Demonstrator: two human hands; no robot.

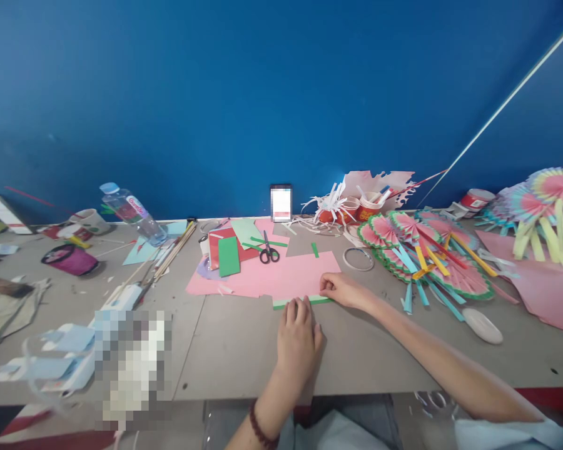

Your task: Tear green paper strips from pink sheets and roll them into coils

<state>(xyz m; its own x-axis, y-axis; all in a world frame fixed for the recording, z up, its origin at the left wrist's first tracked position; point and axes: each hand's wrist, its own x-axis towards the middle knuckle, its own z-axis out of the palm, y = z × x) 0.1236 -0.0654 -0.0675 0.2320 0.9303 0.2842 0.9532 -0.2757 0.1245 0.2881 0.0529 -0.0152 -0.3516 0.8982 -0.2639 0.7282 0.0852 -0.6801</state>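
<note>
Your left hand (299,340) lies palm down near the front edge of the desk (234,356), its fingers side by side and the thumb apart, fingertips at the green strip (319,299) along the near edge of the pink sheet (304,272). Your right hand (344,290) is curled at the strip's right end; whether its fingertips are clamped on the paper cannot be told. The pink sheet lies flat, about midway between the desk's left and right edges. Black-handled scissors (269,254) rest by its far left corner, with a green card (229,256) farther left. A phone (281,203) stands at the desk's back edge; pleated paper fans (466,275) lie toward its right edge.
</note>
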